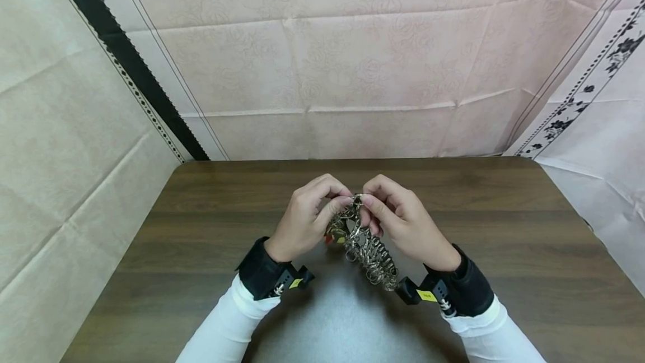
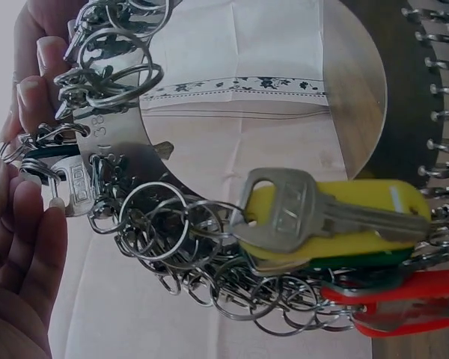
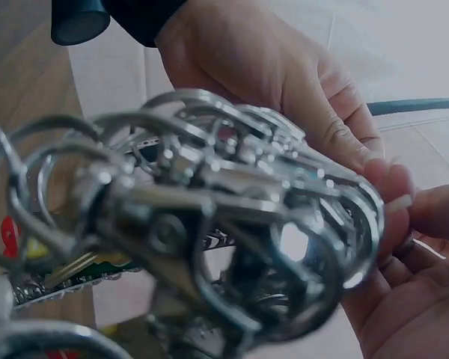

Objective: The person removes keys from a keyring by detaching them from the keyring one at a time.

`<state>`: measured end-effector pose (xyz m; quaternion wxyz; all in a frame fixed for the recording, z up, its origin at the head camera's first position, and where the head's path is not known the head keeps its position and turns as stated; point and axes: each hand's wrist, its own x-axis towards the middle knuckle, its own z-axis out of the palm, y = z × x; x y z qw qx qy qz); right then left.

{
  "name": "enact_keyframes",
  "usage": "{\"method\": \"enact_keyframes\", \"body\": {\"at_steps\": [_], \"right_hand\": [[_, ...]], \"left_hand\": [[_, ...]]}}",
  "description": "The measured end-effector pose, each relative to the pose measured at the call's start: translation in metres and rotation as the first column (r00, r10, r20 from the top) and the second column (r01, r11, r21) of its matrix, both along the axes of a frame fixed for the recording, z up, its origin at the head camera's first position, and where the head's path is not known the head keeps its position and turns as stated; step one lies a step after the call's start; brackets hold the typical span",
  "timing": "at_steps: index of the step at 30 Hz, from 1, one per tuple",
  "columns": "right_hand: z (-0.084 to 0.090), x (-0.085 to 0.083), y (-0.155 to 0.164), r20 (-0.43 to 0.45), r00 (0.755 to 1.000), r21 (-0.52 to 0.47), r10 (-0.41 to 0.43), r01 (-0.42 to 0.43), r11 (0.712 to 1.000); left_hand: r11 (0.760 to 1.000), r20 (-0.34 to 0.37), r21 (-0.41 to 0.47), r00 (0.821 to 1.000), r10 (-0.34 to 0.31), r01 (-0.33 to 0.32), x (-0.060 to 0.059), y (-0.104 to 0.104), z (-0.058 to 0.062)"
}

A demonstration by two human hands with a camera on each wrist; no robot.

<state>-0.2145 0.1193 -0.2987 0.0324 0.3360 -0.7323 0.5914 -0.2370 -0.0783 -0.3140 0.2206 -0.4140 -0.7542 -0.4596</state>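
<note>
Both hands hold a bunch of metal split rings [image 1: 368, 248] on a curved steel plate [image 2: 123, 157] just above the dark wooden table [image 1: 504, 228]. My left hand [image 1: 342, 199] pinches the top end of the bunch with thumb and curled fingers. My right hand [image 1: 367, 206] pinches the same end from the other side. In the left wrist view a silver key [image 2: 299, 213] with a yellow tag [image 2: 374, 224] hangs from one ring, above a green tag [image 2: 352, 262] and a red tag [image 2: 411, 299]. The right wrist view shows the rings [image 3: 209, 194] close and blurred.
The table stands in a corner of pale patterned cloth sheets [image 1: 353, 71], with a black strip [image 1: 126, 55] at the left. Black wrist straps with small cameras [image 1: 282, 279] sit on both white sleeves. Bare wood lies on both sides of the hands.
</note>
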Motion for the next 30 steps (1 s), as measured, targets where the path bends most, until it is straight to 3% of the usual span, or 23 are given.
{"method": "enact_keyframes", "body": {"at_steps": [17, 30], "right_hand": [[-0.0008, 0.0003, -0.0025, 0.01, 1.0, -0.08, 0.0, 0.001, 0.997], [0.0011, 0.0014, -0.0007, 0.004, 1.0, -0.068, 0.012, -0.011, 0.998]], "left_hand": [[1.0, 0.009, -0.014, 1.0, -0.006, 0.006, 0.0015, 0.0014, -0.0012], [0.998, 0.014, 0.064, 1.0, -0.013, 0.012, 0.0035, 0.0077, -0.0044]]}}
